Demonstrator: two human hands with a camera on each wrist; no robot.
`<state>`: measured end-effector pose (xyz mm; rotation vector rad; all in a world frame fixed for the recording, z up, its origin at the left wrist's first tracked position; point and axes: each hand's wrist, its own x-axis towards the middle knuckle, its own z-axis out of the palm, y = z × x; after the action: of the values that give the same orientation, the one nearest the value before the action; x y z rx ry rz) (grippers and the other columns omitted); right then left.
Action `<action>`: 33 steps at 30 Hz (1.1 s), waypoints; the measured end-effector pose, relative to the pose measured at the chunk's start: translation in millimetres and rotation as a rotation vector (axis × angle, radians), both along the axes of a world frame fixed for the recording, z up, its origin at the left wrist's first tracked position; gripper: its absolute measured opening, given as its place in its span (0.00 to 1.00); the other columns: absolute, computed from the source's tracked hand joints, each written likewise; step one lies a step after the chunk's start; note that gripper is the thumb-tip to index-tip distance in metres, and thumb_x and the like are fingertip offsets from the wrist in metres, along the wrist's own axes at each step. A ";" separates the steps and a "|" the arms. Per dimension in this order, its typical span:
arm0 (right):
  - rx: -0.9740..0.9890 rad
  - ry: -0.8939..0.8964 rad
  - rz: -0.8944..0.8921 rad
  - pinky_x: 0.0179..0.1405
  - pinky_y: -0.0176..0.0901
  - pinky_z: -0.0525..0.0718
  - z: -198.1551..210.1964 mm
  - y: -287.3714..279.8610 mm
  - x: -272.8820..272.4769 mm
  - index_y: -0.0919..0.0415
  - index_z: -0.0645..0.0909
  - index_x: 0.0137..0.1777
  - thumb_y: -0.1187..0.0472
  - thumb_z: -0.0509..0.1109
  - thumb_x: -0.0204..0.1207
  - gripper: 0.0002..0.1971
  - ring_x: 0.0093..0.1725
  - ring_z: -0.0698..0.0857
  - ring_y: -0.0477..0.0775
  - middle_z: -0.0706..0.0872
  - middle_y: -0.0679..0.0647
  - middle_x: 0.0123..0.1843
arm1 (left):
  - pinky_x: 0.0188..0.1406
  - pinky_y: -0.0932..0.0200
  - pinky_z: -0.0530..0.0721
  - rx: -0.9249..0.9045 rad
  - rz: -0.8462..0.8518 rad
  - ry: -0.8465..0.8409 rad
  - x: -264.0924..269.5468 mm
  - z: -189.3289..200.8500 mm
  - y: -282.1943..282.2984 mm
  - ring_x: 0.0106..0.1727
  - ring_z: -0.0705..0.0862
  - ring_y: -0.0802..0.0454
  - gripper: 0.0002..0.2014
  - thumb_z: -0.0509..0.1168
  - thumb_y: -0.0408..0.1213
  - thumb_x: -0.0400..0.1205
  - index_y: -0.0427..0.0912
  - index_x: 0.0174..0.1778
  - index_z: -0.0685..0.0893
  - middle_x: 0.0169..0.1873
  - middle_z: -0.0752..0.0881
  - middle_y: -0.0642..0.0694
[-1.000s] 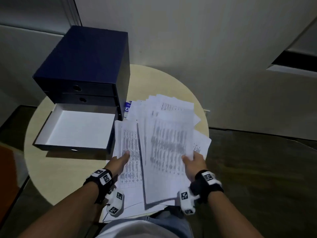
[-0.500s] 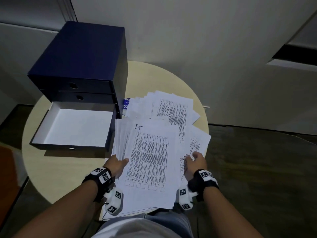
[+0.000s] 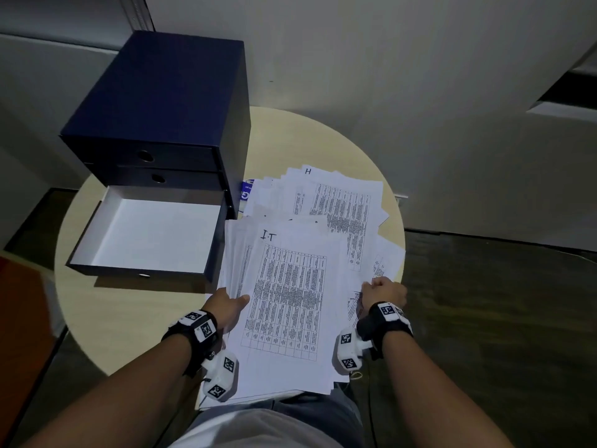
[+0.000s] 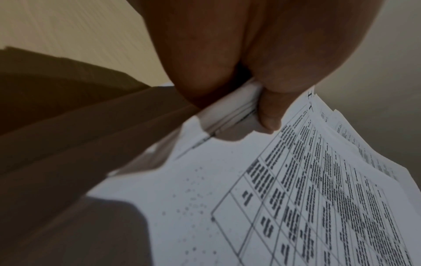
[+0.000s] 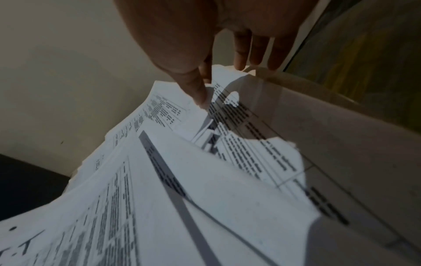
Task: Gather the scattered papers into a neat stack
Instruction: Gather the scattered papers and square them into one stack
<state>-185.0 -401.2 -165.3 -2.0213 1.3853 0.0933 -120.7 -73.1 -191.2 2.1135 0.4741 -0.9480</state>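
White papers fanned over table, 3 o'clock of open drawer. Left hand pinches stack edge; right hand grips a loose sheet at 3 o'clock. Mid-gather, prob. Next: pull strays in, square edges.

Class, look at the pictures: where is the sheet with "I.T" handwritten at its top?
In the head view, the I.T sheet lies atop the near pile, between the left hand and right hand, right of the open drawer.

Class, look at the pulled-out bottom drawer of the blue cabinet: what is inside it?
The open drawer shows only its bare white floor; nothing lies inside. Its back end, under the cabinet, is hidden. The papers lie beside it on the table.
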 end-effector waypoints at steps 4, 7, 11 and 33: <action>0.000 -0.064 -0.023 0.61 0.47 0.82 -1.5 6.3 2.1 0.59 0.82 0.40 0.61 0.73 0.74 0.04 0.60 0.83 0.67 0.76 0.61 0.70 | 0.52 0.53 0.81 0.026 -0.027 -0.017 -0.1 0.2 0.0 0.57 0.85 0.39 0.30 0.67 0.52 0.82 0.32 0.70 0.74 0.57 0.86 0.36; 0.015 -0.153 -0.081 0.55 0.47 0.83 6.3 9.2 0.2 0.63 0.83 0.44 0.65 0.72 0.74 0.02 0.51 0.84 0.65 0.75 0.58 0.61 | 0.58 0.52 0.82 0.018 -0.027 -0.013 1.2 2.0 1.0 0.60 0.85 0.38 0.33 0.67 0.54 0.81 0.32 0.73 0.73 0.62 0.85 0.36; 0.026 -0.210 -0.155 0.43 0.45 0.79 20.2 6.5 -8.4 0.66 0.82 0.54 0.65 0.68 0.79 0.06 0.42 0.81 0.62 0.84 0.66 0.55 | 0.62 0.52 0.80 0.019 -0.008 0.003 -0.7 6.8 -1.1 0.68 0.81 0.36 0.35 0.66 0.52 0.82 0.30 0.77 0.69 0.69 0.81 0.35; -0.001 -0.466 -0.063 0.54 0.50 0.81 145.8 -100.0 -52.5 0.65 0.84 0.62 0.56 0.68 0.81 0.16 0.49 0.87 0.60 0.88 0.61 0.48 | 0.73 0.47 0.74 -0.016 0.015 -0.025 -3.8 9.0 -4.6 0.77 0.73 0.35 0.37 0.65 0.51 0.84 0.31 0.82 0.62 0.79 0.70 0.34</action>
<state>-237.4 -501.1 -19.5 -1.8432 1.1446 -0.3835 -124.5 -77.6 -182.2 2.1018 0.4675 -0.9133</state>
